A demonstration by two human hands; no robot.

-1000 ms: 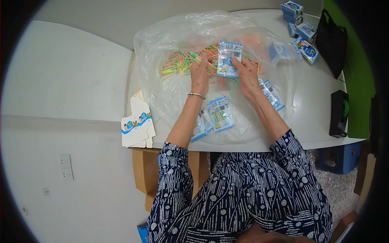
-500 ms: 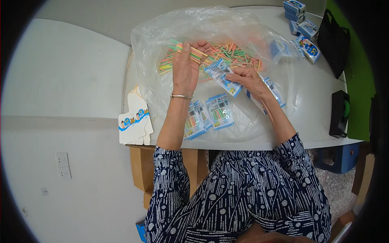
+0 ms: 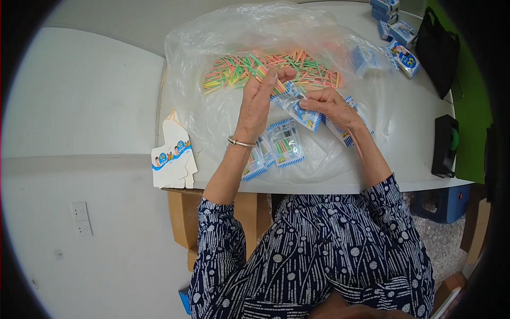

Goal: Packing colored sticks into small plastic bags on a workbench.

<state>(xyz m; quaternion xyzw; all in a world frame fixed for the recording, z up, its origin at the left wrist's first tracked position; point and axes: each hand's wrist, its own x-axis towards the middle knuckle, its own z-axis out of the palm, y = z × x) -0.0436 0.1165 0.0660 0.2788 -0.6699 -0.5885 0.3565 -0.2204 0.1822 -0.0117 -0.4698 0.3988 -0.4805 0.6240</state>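
My left hand is closed around a small bundle of thin pink, green and yellow sticks. The bundle's lower ends meet the top end of a small blue-and-white plastic packet; whether they are inside its mouth cannot be told. Thumb and fingers of my right hand pinch that packet on its right side. Beyond both hands, a loose heap of the same coloured sticks lies on a large clear plastic bag. Nearer me, a packet with sticks showing through its window overlaps others.
More blue-and-white packets lie under my right wrist. Small boxes and a black bag are at the far right, with a black tape dispenser nearer. A flattened white carton rests at the table's left edge.
My left hand has moved right and slightly nearer with the bundle, bringing the sticks against the packet's top end. My right hand still holds the packet, nearly in place.
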